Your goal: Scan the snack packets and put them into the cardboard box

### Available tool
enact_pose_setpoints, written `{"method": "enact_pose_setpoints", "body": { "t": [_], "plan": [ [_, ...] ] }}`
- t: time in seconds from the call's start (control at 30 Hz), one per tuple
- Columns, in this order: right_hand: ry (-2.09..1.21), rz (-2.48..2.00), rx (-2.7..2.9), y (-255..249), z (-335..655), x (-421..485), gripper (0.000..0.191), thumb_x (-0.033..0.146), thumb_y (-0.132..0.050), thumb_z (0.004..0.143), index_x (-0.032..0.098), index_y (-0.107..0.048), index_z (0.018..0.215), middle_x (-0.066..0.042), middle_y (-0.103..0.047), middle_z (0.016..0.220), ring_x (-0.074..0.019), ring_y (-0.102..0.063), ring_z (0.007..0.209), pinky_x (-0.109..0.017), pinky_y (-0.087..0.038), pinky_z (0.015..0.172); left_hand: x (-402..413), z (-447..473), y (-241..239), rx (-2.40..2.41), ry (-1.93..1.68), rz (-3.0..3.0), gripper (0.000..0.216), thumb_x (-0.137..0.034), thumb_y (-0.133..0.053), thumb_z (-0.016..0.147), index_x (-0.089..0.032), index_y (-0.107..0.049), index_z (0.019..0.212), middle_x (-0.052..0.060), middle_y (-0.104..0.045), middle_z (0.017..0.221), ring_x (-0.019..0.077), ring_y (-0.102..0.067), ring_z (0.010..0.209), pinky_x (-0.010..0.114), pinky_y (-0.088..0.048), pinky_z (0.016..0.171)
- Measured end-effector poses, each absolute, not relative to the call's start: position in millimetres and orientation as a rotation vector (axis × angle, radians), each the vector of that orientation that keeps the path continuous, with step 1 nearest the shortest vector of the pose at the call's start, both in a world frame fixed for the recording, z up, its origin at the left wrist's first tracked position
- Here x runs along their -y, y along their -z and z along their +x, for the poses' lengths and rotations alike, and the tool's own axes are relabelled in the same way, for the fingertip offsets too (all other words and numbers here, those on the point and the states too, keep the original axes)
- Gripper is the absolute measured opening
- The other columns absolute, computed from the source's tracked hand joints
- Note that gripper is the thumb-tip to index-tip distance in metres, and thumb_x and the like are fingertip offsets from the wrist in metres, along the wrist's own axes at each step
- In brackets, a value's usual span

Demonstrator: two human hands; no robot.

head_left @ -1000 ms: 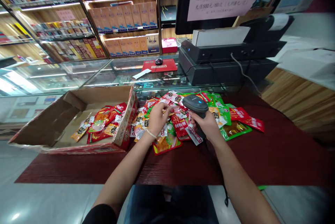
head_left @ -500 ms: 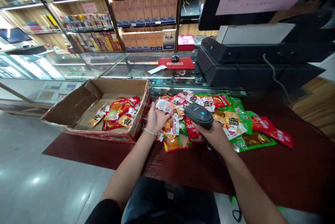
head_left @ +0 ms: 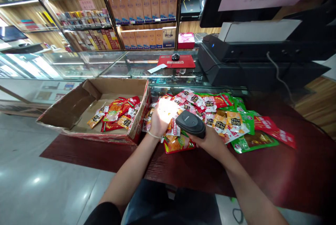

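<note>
My left hand [head_left: 159, 121] holds up a small snack packet [head_left: 166, 106], which is washed out white by a bright light. My right hand [head_left: 210, 142] grips a black handheld barcode scanner [head_left: 190, 124] whose head points left at that packet, close beside it. Both hands hover over a spread pile of red, green and orange snack packets [head_left: 223, 118] on the dark red table [head_left: 262, 176]. An open cardboard box [head_left: 78, 104] with several packets inside stands just left of my left hand.
A black cash register with a printer [head_left: 252, 56] sits behind the pile, a paper notice above it. A glass counter [head_left: 126, 67] holds a red mouse pad with a mouse [head_left: 175, 56]. Shelves of boxed goods [head_left: 141, 7] fill the back wall. The scanner's cable hangs below the table.
The scanner has moved left and down toward the packet in my left hand, and the packet is now lit bright white. A second ago my left hand was still down in the pile.
</note>
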State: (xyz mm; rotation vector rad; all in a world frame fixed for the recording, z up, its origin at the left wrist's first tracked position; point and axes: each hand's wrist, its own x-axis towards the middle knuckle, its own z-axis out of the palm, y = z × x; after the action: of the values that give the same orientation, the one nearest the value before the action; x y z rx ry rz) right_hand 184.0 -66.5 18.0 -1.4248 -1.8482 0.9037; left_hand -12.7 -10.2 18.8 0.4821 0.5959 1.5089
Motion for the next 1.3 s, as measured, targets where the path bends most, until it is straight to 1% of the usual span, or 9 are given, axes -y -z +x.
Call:
{"method": "enact_pose_setpoints", "body": {
  "t": [0.17,0.3,0.5,0.63,0.77,0.87,0.97,1.17,1.3],
  "plan": [
    [-0.952,-1.363,1.786,-24.1,181.7,66.7,0.034,0.045,-0.069,0.077,0.022,-0.068,0.102,-0.003,-0.069,0.063,-0.0265,-0.07,0.071,-0.033,-0.052,0.057,9.5,-11.2,-9.3,-0.592,-1.531,0.563,0.033,-0.033,-0.063,0.086,-0.024,-0.06,0.118,0.006,-0.066,0.123,0.0212,-0.063,0.11,0.038,-0.051,0.095],
    [-1.095,-1.346,1.627,-22.4,186.3,63.4,0.036,0.052,-0.07,0.075,0.02,-0.064,0.091,0.001,-0.062,0.051,-0.0194,-0.06,0.046,-0.03,-0.048,0.046,12.1,-6.7,-6.2,-0.791,-1.657,0.772,0.037,-0.031,-0.072,0.079,-0.022,-0.061,0.114,0.004,-0.069,0.11,0.0171,-0.066,0.095,0.033,-0.052,0.09],
    [-1.168,-1.382,1.494,-15.3,197.7,56.4,0.037,0.056,-0.07,0.075,0.021,-0.058,0.07,0.0,-0.06,0.048,-0.0152,-0.053,0.039,-0.027,-0.044,0.04,42.3,-31.5,-67.7,-1.121,-1.702,1.527,0.026,-0.031,-0.061,0.089,-0.021,-0.068,0.112,0.007,-0.071,0.111,0.019,-0.066,0.103,0.031,-0.05,0.093],
    [-1.197,-1.34,1.519,-10.5,198.6,54.8,0.033,0.051,-0.073,0.074,0.02,-0.063,0.074,-0.003,-0.064,0.054,-0.0174,-0.058,0.044,-0.028,-0.048,0.043,68.3,-86.5,-103.3,-1.482,-1.628,1.955,0.027,-0.023,-0.056,0.091,-0.025,-0.069,0.115,0.004,-0.074,0.109,0.0171,-0.069,0.096,0.028,-0.052,0.088],
    [-1.235,-1.304,1.52,-6.6,193.3,54.0,0.035,0.053,-0.074,0.073,0.02,-0.063,0.07,-0.003,-0.06,0.048,-0.0176,-0.056,0.04,-0.028,-0.046,0.039,78.9,-158.2,-100.3,-1.939,-1.488,2.178,0.038,-0.013,-0.048,0.092,-0.026,-0.064,0.123,0.005,-0.069,0.122,0.0203,-0.063,0.115,0.034,-0.049,0.099],
    [-1.262,-1.284,1.53,-9.9,187.2,55.0,0.039,0.057,-0.073,0.072,0.02,-0.061,0.065,-0.003,-0.06,0.047,-0.0173,-0.055,0.038,-0.028,-0.045,0.037,77.1,-195.9,-85.0,-2.129,-1.172,2.216,0.045,-0.009,-0.054,0.084,-0.019,-0.061,0.127,0.012,-0.061,0.133,0.0278,-0.052,0.13,0.046,-0.041,0.11],
    [-1.246,-1.289,1.538,-19.4,181.3,60.0,0.041,0.059,-0.072,0.071,0.02,-0.059,0.067,-0.002,-0.061,0.049,-0.0169,-0.056,0.038,-0.028,-0.045,0.037,77.6,-201.8,-75.1,-2.131,-1.097,2.207,0.043,-0.008,-0.055,0.082,-0.015,-0.062,0.124,0.015,-0.061,0.132,0.0284,-0.054,0.127,0.047,-0.042,0.109],
    [-1.131,-1.385,1.523,-35.4,180.7,83.5,0.039,0.058,-0.071,0.074,0.021,-0.059,0.073,0.0,-0.06,0.05,-0.0162,-0.056,0.039,-0.027,-0.044,0.038,101.8,-140.6,-77.9,-1.81,-1.477,2.435,0.029,-0.018,-0.049,0.093,-0.022,-0.064,0.118,0.01,-0.06,0.132,0.0236,-0.05,0.129,0.045,-0.042,0.109],
    [-1.031,-1.466,1.581,-34.3,191.8,107.2,0.038,0.055,-0.069,0.076,0.02,-0.057,0.066,0.0,-0.06,0.05,-0.0148,-0.056,0.039,-0.026,-0.045,0.04,118.5,-85.7,-58.3,-1.452,-1.338,2.594,0.029,-0.021,-0.05,0.095,-0.024,-0.061,0.121,0.009,-0.061,0.129,0.0224,-0.052,0.126,0.044,-0.044,0.107]
  ]
}}
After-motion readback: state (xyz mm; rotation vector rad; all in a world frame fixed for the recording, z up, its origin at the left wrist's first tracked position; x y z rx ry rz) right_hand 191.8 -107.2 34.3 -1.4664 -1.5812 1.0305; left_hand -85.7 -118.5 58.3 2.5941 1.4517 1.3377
